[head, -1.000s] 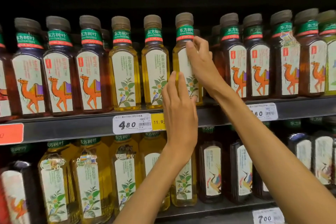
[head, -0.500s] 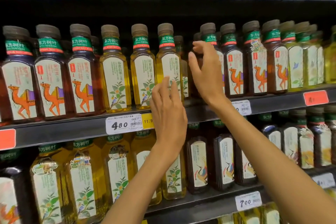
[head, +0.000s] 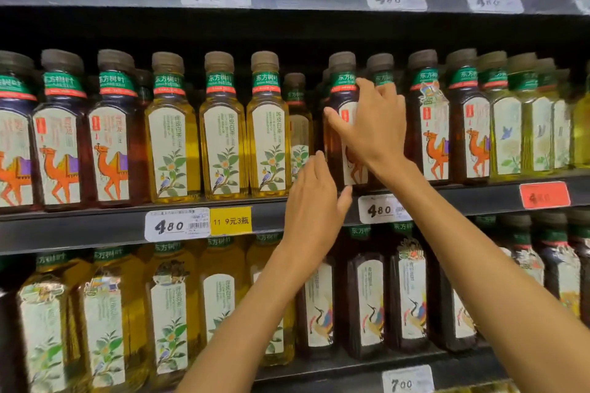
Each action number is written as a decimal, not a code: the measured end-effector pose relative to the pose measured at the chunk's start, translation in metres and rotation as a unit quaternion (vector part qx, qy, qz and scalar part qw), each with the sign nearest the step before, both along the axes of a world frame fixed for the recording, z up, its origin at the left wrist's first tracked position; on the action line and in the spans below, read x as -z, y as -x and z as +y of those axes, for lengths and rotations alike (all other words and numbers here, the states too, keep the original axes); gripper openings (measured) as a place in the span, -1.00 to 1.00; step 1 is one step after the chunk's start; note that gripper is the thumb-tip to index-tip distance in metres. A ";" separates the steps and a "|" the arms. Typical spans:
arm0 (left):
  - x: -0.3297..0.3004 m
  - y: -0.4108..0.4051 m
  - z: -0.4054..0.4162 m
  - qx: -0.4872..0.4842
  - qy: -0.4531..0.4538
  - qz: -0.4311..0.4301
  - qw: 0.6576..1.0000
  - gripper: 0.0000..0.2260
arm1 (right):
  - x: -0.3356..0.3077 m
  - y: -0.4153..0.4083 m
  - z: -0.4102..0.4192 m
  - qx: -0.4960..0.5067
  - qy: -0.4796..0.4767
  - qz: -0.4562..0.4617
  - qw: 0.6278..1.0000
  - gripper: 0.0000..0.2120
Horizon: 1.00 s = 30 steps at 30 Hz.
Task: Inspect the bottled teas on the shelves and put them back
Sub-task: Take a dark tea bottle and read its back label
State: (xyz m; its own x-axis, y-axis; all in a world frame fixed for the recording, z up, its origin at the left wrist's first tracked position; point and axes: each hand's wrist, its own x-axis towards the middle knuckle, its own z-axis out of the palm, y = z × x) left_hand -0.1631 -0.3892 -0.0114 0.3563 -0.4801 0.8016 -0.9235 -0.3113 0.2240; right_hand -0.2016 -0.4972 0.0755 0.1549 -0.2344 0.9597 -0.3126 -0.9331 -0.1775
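Right hand (head: 372,131) grips the dark camel bottle (head: 343,124) just right of the yellow teas (head: 269,134) on the middle shelf (head: 95,226), left hand (head: 314,201) open below it; advise lifting straight out, base supported.

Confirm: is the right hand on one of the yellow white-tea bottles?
No. The right hand grips a dark camel-label bottle; the yellow white-tea bottles stand untouched to its left.

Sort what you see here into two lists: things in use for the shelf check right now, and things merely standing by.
In use: right hand on the dark camel-label bottle; left hand open just below.

Standing by: yellow tea bottles, price tag, red tag, crane-label bottles.
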 end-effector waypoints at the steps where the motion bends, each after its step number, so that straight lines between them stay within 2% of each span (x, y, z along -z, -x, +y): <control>1: -0.004 0.001 -0.005 -0.010 0.010 0.019 1.000 -0.37 | -0.001 0.001 -0.002 -0.018 -0.001 -0.005 1.000 -0.38; 4: -0.012 0.005 -0.017 -0.021 0.024 0.059 0.998 -0.26 | -0.003 0.008 -0.006 -0.134 -0.033 -0.027 0.990 -0.40; 6: -0.013 0.009 -0.022 -0.030 0.040 0.060 0.997 -0.18 | 0.000 0.016 -0.003 -0.257 -0.058 -0.058 0.963 -0.41; 9: -0.014 0.020 -0.023 -0.014 0.095 0.058 0.994 -0.07 | 0.009 0.030 0.006 -0.367 -0.085 -0.108 0.920 -0.43; 12: -0.012 0.037 -0.020 0.078 0.183 0.081 0.977 -0.10 | 0.010 0.047 0.011 -0.440 -0.104 -0.117 0.884 -0.47; 14: -0.009 0.050 -0.012 0.163 0.222 0.131 0.952 -0.17 | 0.009 0.058 0.014 -0.453 -0.091 -0.096 0.882 -0.44; 16: 0.001 0.061 0.001 0.242 0.222 0.197 0.924 -0.27 | 0.010 0.068 0.017 -0.466 -0.094 -0.042 0.879 -0.39; 17: 0.007 0.066 0.009 0.281 0.210 0.240 0.905 -0.32 | 0.011 0.072 0.018 -0.489 -0.112 -0.017 0.865 -0.41; 18: 0.014 0.070 0.016 0.321 0.197 0.294 0.878 -0.36 | 0.013 0.076 0.020 -0.527 -0.149 -0.006 0.837 -0.48; 21: 0.038 0.083 0.037 0.413 0.179 0.449 0.772 -0.36 | 0.023 0.085 0.022 -0.636 -0.313 0.006 0.706 -0.63; 24: 0.065 0.095 0.048 0.412 0.169 0.519 0.730 -0.17 | 0.043 0.089 0.025 -0.709 -0.403 0.064 0.574 -0.67; 25: 0.074 0.100 0.051 0.409 0.169 0.546 0.711 -0.15 | 0.052 0.091 0.028 -0.735 -0.429 0.079 0.520 -0.68; 26: 0.083 0.103 0.053 0.407 0.169 0.575 0.690 -0.18 | 0.062 0.091 0.031 -0.758 -0.454 0.079 0.462 -0.69; 27: 0.090 0.106 0.055 0.402 0.167 0.602 0.669 -0.25 | 0.072 0.092 0.034 -0.773 -0.469 0.070 0.422 -0.70; 28: 0.097 0.107 0.058 0.399 0.158 0.622 0.655 -0.36 | 0.081 0.093 0.036 -0.779 -0.476 0.057 0.404 -0.71; 29: 0.102 0.107 0.064 0.394 0.143 0.636 0.648 -0.45 | 0.090 0.095 0.037 -0.776 -0.478 0.043 0.410 -0.70; 30: 0.106 0.105 0.069 0.389 0.123 0.638 0.653 -0.45 | 0.098 0.099 0.040 -0.769 -0.474 0.030 0.427 -0.69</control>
